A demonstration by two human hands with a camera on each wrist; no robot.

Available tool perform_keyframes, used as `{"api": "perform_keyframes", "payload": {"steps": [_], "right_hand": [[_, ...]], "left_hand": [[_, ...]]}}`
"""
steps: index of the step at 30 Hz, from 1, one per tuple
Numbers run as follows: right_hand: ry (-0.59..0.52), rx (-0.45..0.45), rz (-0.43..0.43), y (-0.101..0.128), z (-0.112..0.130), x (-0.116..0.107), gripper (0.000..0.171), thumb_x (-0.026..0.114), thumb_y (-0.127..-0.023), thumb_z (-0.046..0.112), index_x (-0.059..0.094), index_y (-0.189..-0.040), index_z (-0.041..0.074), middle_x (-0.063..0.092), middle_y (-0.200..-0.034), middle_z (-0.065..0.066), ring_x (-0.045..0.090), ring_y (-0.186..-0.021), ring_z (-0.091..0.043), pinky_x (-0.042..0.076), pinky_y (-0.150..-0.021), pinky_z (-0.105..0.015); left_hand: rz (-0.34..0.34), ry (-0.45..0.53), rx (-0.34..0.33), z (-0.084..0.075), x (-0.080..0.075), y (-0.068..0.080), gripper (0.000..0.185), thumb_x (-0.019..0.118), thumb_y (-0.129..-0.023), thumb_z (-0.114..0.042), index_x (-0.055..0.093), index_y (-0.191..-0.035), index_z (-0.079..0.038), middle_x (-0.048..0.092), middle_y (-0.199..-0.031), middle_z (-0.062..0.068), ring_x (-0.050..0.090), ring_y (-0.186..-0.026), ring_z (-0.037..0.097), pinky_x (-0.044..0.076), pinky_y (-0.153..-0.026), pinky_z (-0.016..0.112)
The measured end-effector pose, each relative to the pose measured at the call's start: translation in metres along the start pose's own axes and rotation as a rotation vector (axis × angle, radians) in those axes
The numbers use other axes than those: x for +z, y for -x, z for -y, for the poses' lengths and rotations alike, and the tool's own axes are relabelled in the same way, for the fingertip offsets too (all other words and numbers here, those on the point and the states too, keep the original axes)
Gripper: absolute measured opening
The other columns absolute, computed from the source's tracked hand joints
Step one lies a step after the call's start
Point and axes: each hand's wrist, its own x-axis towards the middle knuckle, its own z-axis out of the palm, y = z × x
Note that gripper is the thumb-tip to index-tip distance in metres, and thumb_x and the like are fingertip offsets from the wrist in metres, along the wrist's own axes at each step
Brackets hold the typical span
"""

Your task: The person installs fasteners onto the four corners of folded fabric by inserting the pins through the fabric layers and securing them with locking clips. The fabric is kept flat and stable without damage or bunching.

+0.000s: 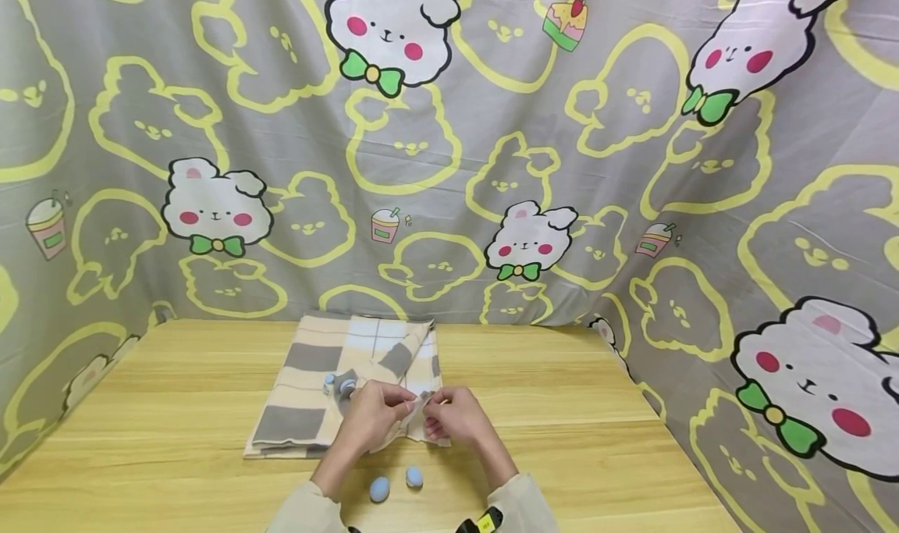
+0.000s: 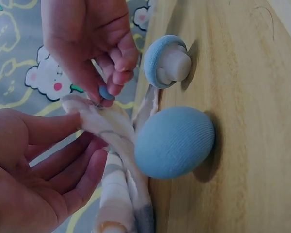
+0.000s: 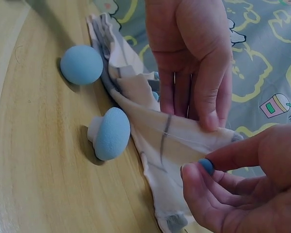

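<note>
A folded checked blanket (image 1: 298, 392) in cream, grey and white lies on the table. My left hand (image 1: 375, 417) pinches a raised edge of it between thumb and fingers. Close beside, my right hand (image 1: 460, 417) holds a small blue rounded piece (image 3: 206, 166) between thumb and forefinger, right at the cloth (image 2: 111, 121). Nearer the body lie two blue mushroom-shaped quilt clips, one cap-up (image 1: 380, 489) and another tipped (image 1: 414, 477) so its white stem (image 2: 174, 64) shows in the left wrist view.
More small blue pieces (image 1: 330, 381) sit on the blanket, left of the hands. Light wood-grain tabletop (image 1: 562, 439) extends to both sides. A grey curtain (image 1: 435, 229) printed with bunnies hangs round the back and sides.
</note>
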Motion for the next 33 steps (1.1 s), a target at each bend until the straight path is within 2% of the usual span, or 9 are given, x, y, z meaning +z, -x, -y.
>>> {"api": "perform_keyframes", "payload": {"steps": [4,7,10,18,25,30,33], "right_hand": [[-0.004,0.002,0.0,-0.0001,-0.0002,0.0005,0.009,0.061,-0.088,0.001,0.062,-0.087,-0.008,0.063,-0.068,-0.007,0.061,-0.056,-0.012,0.057,-0.056,-0.028],[-0.007,-0.001,0.001,0.0007,0.0001,0.0006,0.011,0.061,-0.089,0.002,0.063,-0.088,-0.01,0.063,-0.069,-0.007,0.061,-0.056,-0.012,0.057,-0.056,-0.028],[-0.011,-0.002,0.003,0.0011,0.0003,0.001,0.012,0.06,-0.089,0.002,0.063,-0.088,-0.01,0.063,-0.068,-0.008,0.061,-0.056,-0.012,0.057,-0.057,-0.029],[0.019,-0.009,-0.009,0.0012,0.0015,0.0022,0.011,0.059,-0.086,0.001,0.062,-0.08,-0.007,0.06,-0.063,-0.004,0.058,-0.053,-0.01,0.053,-0.052,-0.024],[0.033,-0.018,-0.012,0.001,0.0015,0.0018,0.01,0.06,-0.087,0.001,0.063,-0.082,-0.006,0.061,-0.063,-0.004,0.058,-0.053,-0.01,0.053,-0.052,-0.024],[-0.003,-0.016,-0.008,0.0012,0.0007,0.0004,0.008,0.062,-0.088,0.001,0.062,-0.085,-0.006,0.066,-0.068,-0.008,0.06,-0.056,-0.012,0.056,-0.055,-0.027],[-0.056,0.014,0.017,0.0006,0.0005,-0.001,0.011,0.059,-0.092,0.002,0.061,-0.092,-0.008,0.069,-0.075,-0.013,0.064,-0.061,-0.014,0.059,-0.06,-0.03]], "left_hand": [[0.006,0.006,0.019,-0.0003,-0.0004,0.0003,0.007,0.075,-0.09,-0.011,0.08,-0.086,-0.014,0.078,-0.087,-0.001,0.068,-0.082,0.012,0.053,-0.072,0.032],[0.017,0.016,0.024,0.0002,-0.0002,0.0005,0.002,0.078,-0.088,-0.013,0.079,-0.087,-0.012,0.078,-0.086,0.0,0.069,-0.08,0.012,0.054,-0.072,0.033],[0.033,0.032,0.021,0.0016,0.0003,0.0005,0.006,0.081,-0.085,-0.013,0.078,-0.089,-0.01,0.078,-0.085,0.002,0.072,-0.079,0.014,0.056,-0.072,0.033],[-0.015,0.023,0.011,0.0028,0.0004,0.0009,0.003,0.078,-0.087,-0.009,0.078,-0.089,-0.007,0.078,-0.087,0.004,0.073,-0.081,0.018,0.055,-0.07,0.034],[0.0,0.018,0.012,0.0012,0.0002,0.0015,0.003,0.077,-0.088,-0.011,0.079,-0.091,-0.011,0.079,-0.089,0.002,0.073,-0.086,0.019,0.057,-0.074,0.036],[0.028,0.015,0.017,0.0003,0.0009,0.0007,0.006,0.075,-0.092,-0.019,0.08,-0.092,-0.015,0.078,-0.09,-0.001,0.071,-0.088,0.015,0.055,-0.076,0.035],[0.036,0.026,-0.005,-0.0002,0.0008,-0.0003,0.012,0.071,-0.095,-0.023,0.08,-0.093,-0.015,0.076,-0.083,0.001,0.065,-0.077,0.013,0.05,-0.067,0.031]]}}
